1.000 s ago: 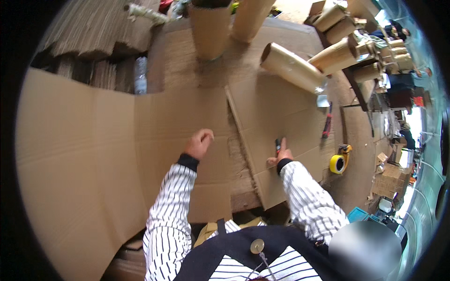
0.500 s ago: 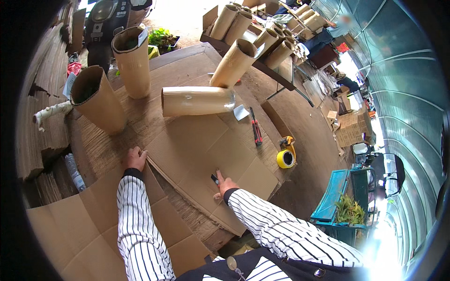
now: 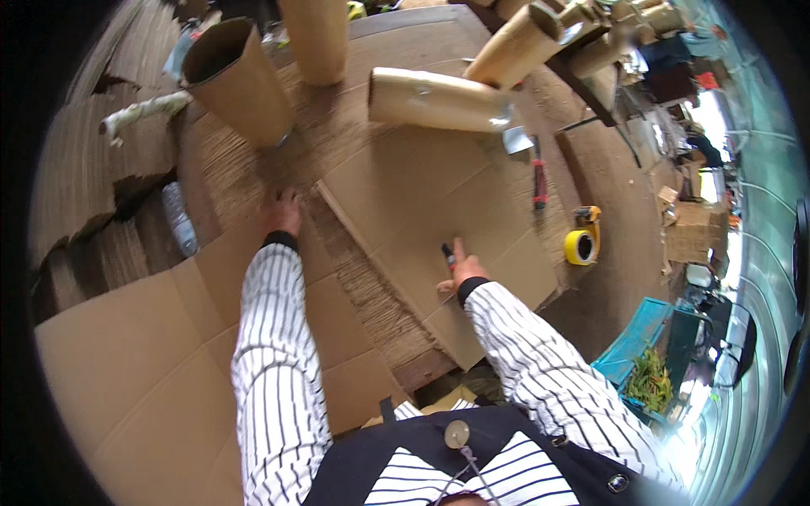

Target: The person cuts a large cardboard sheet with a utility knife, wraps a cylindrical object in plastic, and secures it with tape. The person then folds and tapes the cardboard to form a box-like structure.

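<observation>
My left hand (image 3: 284,212) is at the far edge of a brown cardboard sheet (image 3: 135,363), its fingers slightly blurred and closed round that edge. This sheet spreads toward me on the left. In my right hand (image 3: 465,268) is a small black-and-red utility knife (image 3: 449,255), with the index finger stretched forward. That hand is over a second piece of cardboard (image 3: 405,198), creased and lying flat on the wooden table (image 3: 384,291). Beyond it a cardboard tube (image 3: 439,99) lies on its side. Whether the knife's blade is out I cannot make out.
Upright cardboard tubes (image 3: 240,88) stand at the far left. On the right are red-and-black pliers or a similar tool (image 3: 539,175) and a yellow tape roll (image 3: 580,247) in a dispenser. Stacked cardboard (image 3: 80,169) and a plastic bottle (image 3: 179,221) border the left.
The view has tilted down and shifted left. The left cardboard sheet has slid away from the middle piece with my left hand, widening the strip of wood between them. My right hand still holds the knife.
</observation>
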